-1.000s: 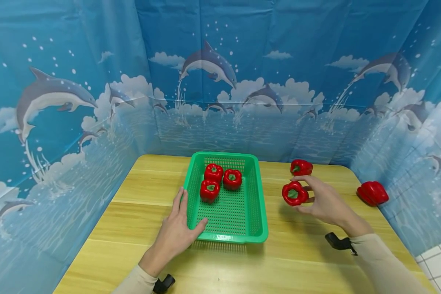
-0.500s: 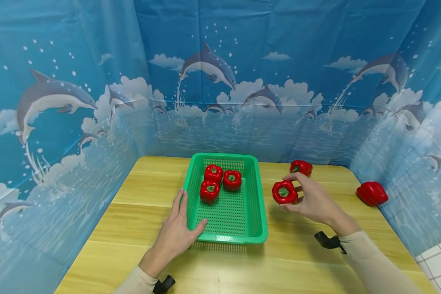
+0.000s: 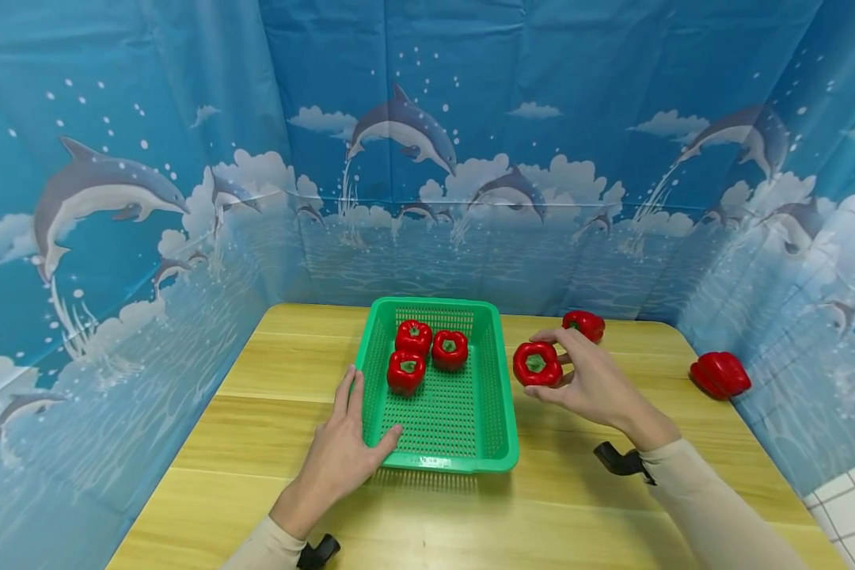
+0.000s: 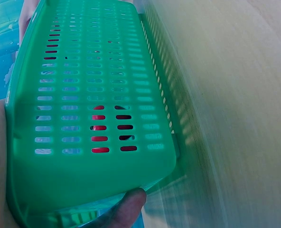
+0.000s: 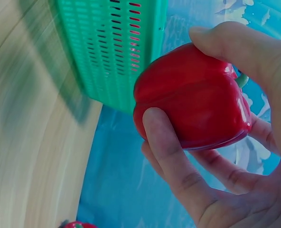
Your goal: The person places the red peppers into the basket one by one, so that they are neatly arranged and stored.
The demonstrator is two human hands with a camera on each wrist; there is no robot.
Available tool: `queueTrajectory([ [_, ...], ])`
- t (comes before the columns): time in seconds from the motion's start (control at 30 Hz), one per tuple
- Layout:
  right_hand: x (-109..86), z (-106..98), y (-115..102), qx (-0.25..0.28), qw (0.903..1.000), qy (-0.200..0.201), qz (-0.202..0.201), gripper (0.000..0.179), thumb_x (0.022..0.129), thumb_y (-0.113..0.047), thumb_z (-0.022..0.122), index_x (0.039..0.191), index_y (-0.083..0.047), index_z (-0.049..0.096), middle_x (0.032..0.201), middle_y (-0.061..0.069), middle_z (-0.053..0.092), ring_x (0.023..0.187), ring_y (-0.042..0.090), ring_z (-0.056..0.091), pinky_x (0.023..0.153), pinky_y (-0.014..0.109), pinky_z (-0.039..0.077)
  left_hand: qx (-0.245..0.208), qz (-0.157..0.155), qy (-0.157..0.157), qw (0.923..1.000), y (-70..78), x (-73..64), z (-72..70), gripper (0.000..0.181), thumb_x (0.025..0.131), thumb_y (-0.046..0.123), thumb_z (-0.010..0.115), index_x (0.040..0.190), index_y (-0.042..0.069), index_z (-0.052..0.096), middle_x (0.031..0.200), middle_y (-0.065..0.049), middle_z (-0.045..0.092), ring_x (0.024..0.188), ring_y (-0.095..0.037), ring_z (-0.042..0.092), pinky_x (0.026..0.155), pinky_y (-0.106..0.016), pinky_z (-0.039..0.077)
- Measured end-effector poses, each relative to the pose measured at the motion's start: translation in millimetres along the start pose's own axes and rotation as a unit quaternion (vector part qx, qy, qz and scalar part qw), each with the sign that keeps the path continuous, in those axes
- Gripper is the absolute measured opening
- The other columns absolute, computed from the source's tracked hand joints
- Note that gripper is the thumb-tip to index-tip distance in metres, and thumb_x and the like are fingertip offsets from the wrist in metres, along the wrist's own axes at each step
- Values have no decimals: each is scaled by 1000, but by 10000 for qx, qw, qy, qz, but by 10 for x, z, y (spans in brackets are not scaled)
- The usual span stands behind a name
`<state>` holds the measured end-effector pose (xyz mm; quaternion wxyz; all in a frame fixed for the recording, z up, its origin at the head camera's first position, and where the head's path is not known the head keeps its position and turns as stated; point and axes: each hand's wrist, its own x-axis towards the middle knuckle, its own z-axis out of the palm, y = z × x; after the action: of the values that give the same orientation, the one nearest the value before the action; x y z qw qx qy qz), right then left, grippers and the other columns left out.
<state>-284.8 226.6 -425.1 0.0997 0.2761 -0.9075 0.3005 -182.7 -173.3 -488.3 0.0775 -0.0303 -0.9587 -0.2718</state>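
My right hand (image 3: 590, 378) grips a red bell pepper (image 3: 537, 364) just off the basket's right side, its green stem facing the head camera. In the right wrist view, thumb and fingers close round the pepper (image 5: 192, 97). Spread at the near-left corner of a green perforated basket (image 3: 445, 463), my left hand (image 3: 343, 451) touches it with straight fingers, the thumb along the near rim. Three red bell peppers stand grouped in the basket's far-left part: one at the back (image 3: 413, 336), one in front (image 3: 406, 374), one to the right (image 3: 450, 351).
Another red bell pepper (image 3: 586, 324) lies behind my right hand, near the table's back edge. One more pepper (image 3: 720, 374) sits at the right edge by the curtain. A blue dolphin curtain (image 3: 427, 245) borders the wooden table (image 3: 256, 443).
My right hand has carried its bell pepper leftward, close to the basket's right rim. The left hand, the basket and the other peppers have stayed in place.
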Motion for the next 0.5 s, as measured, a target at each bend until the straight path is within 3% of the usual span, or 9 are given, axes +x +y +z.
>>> queueTrajectory([
  [0.3, 71, 26, -111, 265, 9996, -33, 90, 79, 79, -39, 97, 144, -22, 56, 139, 5, 62, 105, 28, 77, 74, 32, 66, 26, 21, 12, 10000, 14, -3, -4, 113, 95, 75, 61, 173, 11, 10, 182, 3, -2, 77, -24, 72, 61, -37, 53],
  [0.47, 106, 41, -176, 306, 9995, -19, 99, 81, 77, -43, 97, 144, -24, 56, 142, 3, 62, 106, 27, 77, 77, 34, 66, 9, 8, -7, 10000, 14, -9, -6, 113, 95, 75, 62, 173, 10, 11, 182, 3, -2, 70, -19, 67, 59, -36, 51],
  [0.5, 116, 45, -188, 325, 9994, -23, 87, 81, 77, -41, 98, 144, -24, 56, 142, 3, 62, 107, 27, 77, 78, 36, 67, -18, -13, -35, 10000, 13, -8, -7, 114, 95, 75, 62, 173, 11, 10, 182, 4, -4, 66, -17, 64, 54, -32, 46],
])
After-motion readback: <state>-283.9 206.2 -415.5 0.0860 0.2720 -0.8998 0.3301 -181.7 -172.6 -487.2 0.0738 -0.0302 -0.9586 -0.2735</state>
